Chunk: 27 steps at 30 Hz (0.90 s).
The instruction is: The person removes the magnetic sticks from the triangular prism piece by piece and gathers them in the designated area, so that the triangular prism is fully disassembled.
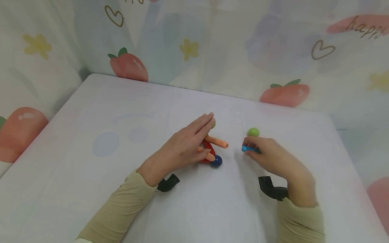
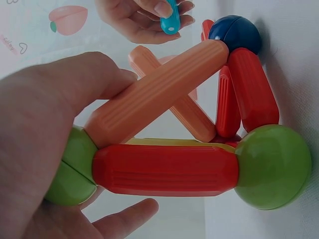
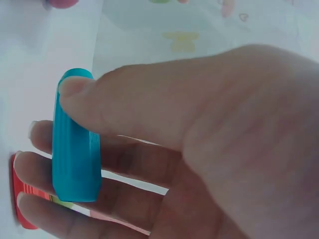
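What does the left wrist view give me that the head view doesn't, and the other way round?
Only the left wrist view shows the long red rod joining two green balls, one at the left hand and one on the far end. Only the head view shows the loose green ball beside the right hand and the table. Both show the orange rods, the dark blue ball and the blue rod pinched in the right hand.
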Available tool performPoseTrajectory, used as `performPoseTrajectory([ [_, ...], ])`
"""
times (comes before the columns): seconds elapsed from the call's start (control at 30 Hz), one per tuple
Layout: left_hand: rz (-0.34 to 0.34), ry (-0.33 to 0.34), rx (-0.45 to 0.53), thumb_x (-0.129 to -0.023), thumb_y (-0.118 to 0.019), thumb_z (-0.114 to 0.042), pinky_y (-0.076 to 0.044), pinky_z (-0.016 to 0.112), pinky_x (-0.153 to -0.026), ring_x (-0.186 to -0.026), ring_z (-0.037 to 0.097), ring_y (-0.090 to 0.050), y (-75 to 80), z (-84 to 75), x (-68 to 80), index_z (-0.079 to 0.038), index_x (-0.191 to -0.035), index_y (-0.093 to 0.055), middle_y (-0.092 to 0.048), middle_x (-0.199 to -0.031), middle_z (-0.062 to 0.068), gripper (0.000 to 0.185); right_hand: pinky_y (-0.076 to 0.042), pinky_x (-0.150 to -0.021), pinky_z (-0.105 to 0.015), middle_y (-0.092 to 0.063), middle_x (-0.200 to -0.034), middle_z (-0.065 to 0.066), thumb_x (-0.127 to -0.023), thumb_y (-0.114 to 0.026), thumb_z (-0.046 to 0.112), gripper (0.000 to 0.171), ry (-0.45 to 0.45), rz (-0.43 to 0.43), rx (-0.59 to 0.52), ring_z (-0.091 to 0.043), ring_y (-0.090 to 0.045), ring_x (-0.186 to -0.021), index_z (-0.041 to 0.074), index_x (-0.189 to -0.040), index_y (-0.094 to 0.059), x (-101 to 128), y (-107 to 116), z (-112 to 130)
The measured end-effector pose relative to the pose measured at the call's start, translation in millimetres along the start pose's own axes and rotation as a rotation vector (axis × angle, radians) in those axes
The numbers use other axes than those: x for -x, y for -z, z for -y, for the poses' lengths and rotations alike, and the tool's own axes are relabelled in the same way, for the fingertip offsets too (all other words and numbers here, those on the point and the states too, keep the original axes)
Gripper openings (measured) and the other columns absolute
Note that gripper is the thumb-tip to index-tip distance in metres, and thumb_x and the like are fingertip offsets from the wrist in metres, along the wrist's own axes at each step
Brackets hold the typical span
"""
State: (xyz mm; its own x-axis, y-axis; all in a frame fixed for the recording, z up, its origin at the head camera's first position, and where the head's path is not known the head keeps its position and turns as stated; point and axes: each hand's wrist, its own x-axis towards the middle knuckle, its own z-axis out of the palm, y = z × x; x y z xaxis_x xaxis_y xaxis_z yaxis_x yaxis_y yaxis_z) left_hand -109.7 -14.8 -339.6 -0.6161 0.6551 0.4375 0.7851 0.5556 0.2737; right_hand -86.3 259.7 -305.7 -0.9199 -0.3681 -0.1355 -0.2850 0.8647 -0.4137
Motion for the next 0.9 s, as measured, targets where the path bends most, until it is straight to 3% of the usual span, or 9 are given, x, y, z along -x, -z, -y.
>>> performPoseTrajectory([
  [0.17,-0.010,-0.028,-0.020,-0.088,-0.074,-0.021,-0.042,0.028,-0.111,-0.146,0.025,-0.038,-1.9,0.2,0.7,0.003,-0.147,-0.041,-0.040,-0.156,0.014,0.072,-0.055,-0.087,-0.049,-0.071,-0.105,-0.010,-0.094,-0.065,0.009,0.025,-0.029,-0.015,-0.025,-0.027,-0.064,-0.094,-0.001,-0.116,-0.065,2,1,-3],
  [0.43,0.027,0.028,0.006,-0.089,-0.073,-0.021,-0.041,0.028,-0.113,-0.149,0.024,-0.033,0.3,-1.1,-0.8,-0.001,-0.151,-0.038,-0.035,-0.159,0.011,0.074,-0.055,-0.085,-0.049,-0.069,-0.097,-0.009,-0.090,-0.070,0.007,0.014,-0.041,-0.063,0.021,-0.026,-0.062,-0.090,0.003,-0.104,-0.068,1,4,-8],
  [0.7,0.051,0.042,0.025,-0.089,-0.072,-0.019,-0.043,0.028,-0.111,-0.150,0.024,-0.031,0.3,-0.7,-1.5,-0.002,-0.152,-0.036,-0.033,-0.161,0.010,0.074,-0.053,-0.086,-0.051,-0.064,-0.100,-0.015,-0.089,-0.070,0.005,0.019,-0.120,-0.042,0.031,-0.031,-0.058,-0.094,0.000,-0.107,-0.068,-4,2,-16],
  [0.9,0.028,0.009,-0.010,-0.089,-0.073,-0.023,-0.041,0.028,-0.113,-0.148,0.024,-0.034,-0.6,-1.0,-1.9,0.001,-0.150,-0.038,-0.036,-0.159,0.013,0.074,-0.054,-0.083,-0.050,-0.062,-0.099,-0.016,-0.087,-0.072,0.005,0.024,-0.188,-0.013,0.029,-0.032,-0.057,-0.093,-0.001,-0.109,-0.066,-7,0,-20],
])
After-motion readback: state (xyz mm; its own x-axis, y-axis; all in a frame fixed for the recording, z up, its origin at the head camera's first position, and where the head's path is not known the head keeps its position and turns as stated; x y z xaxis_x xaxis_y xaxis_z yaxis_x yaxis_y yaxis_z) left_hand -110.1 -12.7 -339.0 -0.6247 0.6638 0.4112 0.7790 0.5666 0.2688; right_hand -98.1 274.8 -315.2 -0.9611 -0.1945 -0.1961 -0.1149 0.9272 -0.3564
